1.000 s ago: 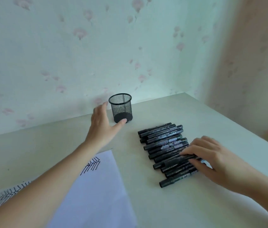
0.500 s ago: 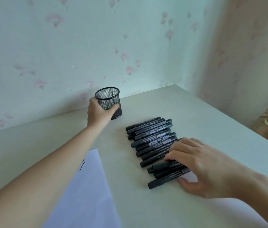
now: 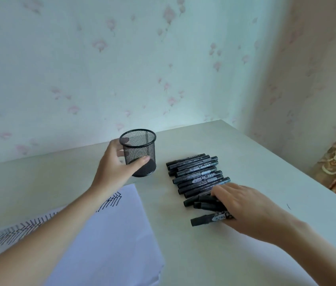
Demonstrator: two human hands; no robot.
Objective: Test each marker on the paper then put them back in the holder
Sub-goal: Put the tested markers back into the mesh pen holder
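**Gathering the Tested Markers for the Holder**

Working across the table (image 3: 245, 157), beside the marked paper (image 3: 109, 234), the left hand (image 3: 113, 168) grasps the mesh holder (image 3: 140, 153); tilting it toward the marker row (image 3: 196, 174) should help. The right hand (image 3: 243, 207) curls over the nearest markers (image 3: 204, 204); best lifted few at a time, tips aligned.

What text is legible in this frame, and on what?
Black marker nearest the camera, under the right hand: white label reads roughly "NWCN", upside down and uncertain.
Row of black capped markers on the pale table: white print along the barrels, too small and blurred to read.
White paper sheet: only black test strokes, no words.
Black mesh holder, gripped by the left hand: no text.
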